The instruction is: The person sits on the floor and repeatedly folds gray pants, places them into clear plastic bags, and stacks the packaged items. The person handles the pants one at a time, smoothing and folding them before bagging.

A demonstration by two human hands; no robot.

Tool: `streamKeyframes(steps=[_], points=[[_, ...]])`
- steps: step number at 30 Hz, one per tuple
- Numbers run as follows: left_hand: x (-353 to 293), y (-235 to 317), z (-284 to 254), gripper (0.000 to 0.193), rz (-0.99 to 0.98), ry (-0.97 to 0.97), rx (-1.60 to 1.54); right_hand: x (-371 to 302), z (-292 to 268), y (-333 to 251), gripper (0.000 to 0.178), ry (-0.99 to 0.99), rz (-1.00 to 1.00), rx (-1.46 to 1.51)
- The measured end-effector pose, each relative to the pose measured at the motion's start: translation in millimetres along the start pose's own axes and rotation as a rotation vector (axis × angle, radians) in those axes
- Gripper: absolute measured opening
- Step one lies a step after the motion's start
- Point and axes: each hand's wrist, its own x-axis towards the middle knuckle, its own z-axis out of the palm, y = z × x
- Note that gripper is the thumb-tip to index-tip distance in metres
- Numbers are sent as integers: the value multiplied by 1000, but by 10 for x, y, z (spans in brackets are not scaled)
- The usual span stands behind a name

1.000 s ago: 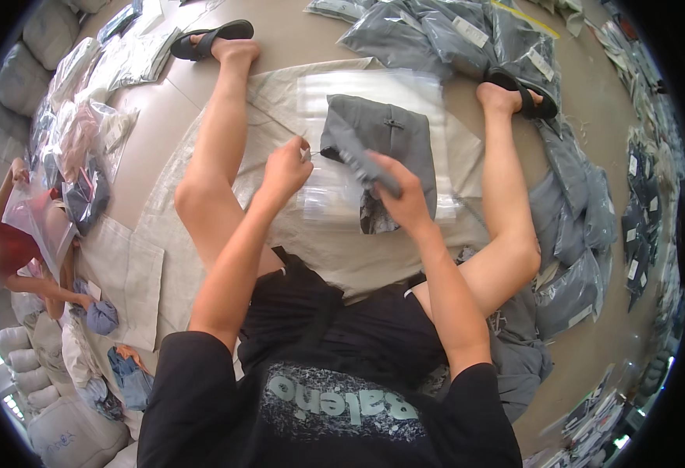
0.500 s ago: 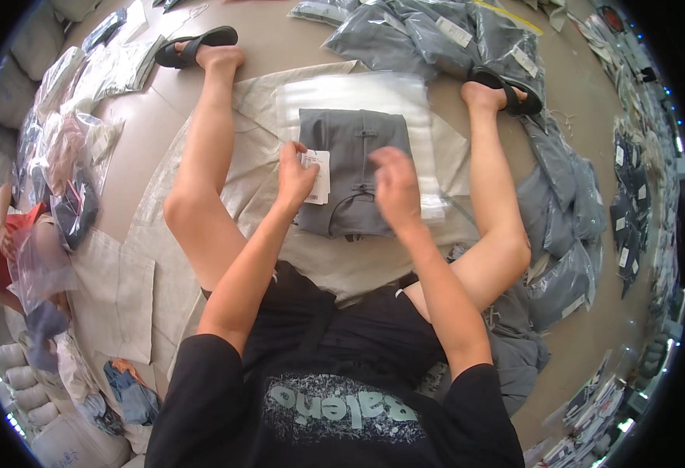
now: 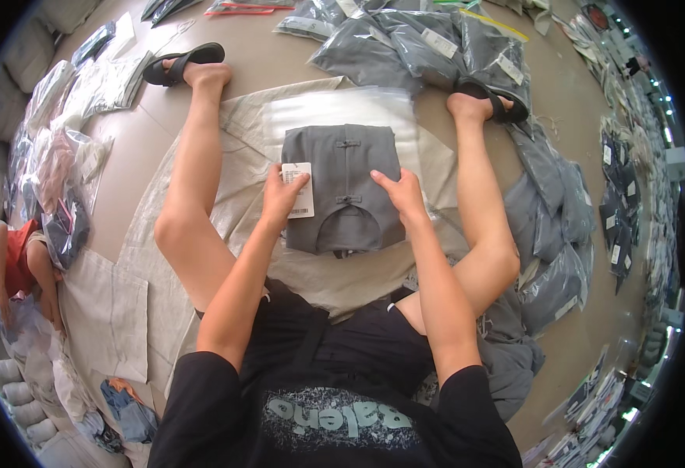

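Between my legs is a folded grey garment with two knotted fastenings on its front and a rounded neckline toward me. My left hand grips its left edge, the thumb pressing on a white hang tag. At the right edge my right hand holds the garment, thumb on top and fingers underneath, out of sight. Beyond and partly under the garment lies a stack of clear plastic bags.
A beige cloth sheet covers the floor beneath me. Bagged grey garments lie ahead and to the right. Loose grey clothing sits by my right thigh. At left, a person in red sits near bagged clothes.
My right hand has come down onto the garment's right edge and taken hold of it. The left thumb now lies on the tag. The garment sits straighter and slightly nearer me.
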Motion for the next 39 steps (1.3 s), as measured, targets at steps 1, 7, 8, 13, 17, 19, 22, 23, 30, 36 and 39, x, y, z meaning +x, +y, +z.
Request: streamKeyframes(steps=[1,7,8,13,17,19,22,23,30,36,39], points=[[8,-24,-83,35,-124,-56,-57,-46,41,-51,38,-53,-28,56],[-60,54,-253,44,-440,-272,145,-36,117,202,46,-206,83,114],[-84,93,-249,51,-398,-329,227,0,116,283,48,-194,96,83],[-139,-182,-186,49,-40,-281,271,107,326,509,50,73,-22,-516],[-313,-161,283,39,205,-19,631,-67,687,367,50,202,-217,-520],[-435,101,433,42,123,-40,673,-172,766,280,56,43,-298,-151],[-666,338,517,52,50,-208,559,-237,896,201,75,-129,-289,-15],[-781,359,489,59,169,-304,516,-256,895,145,76,-207,-183,72],[-869,85,363,64,541,-570,445,43,690,438,45,118,-59,-213],[-382,-169,-244,51,422,-433,898,-208,-66,-395,52,-35,42,177],[-142,-220,-308,55,453,-395,1125,-251,-681,-800,73,-33,-260,114]])
